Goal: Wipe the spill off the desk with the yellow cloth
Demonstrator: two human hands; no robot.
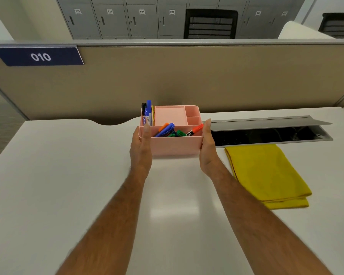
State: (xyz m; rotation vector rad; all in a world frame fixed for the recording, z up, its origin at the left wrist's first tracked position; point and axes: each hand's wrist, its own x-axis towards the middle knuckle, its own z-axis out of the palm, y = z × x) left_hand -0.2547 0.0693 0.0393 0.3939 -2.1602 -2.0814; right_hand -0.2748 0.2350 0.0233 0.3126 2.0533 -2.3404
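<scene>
Between both hands sits a pink organizer (175, 144) on the white worktop (68, 175). Left hand (141, 149) and right hand (207, 147) press flat against its two ends, each grip clasping the organizer's side. Its front compartment holds loose markers (167, 130) in blue, orange, green and red-capped black; a rear left slot holds upright pens (147, 114); a pink notepad (170, 116) fills the middle section. Just right of the right forearm, the folded yellow cloth (266, 173) lies flat, near an open cable tray (266, 133).
</scene>
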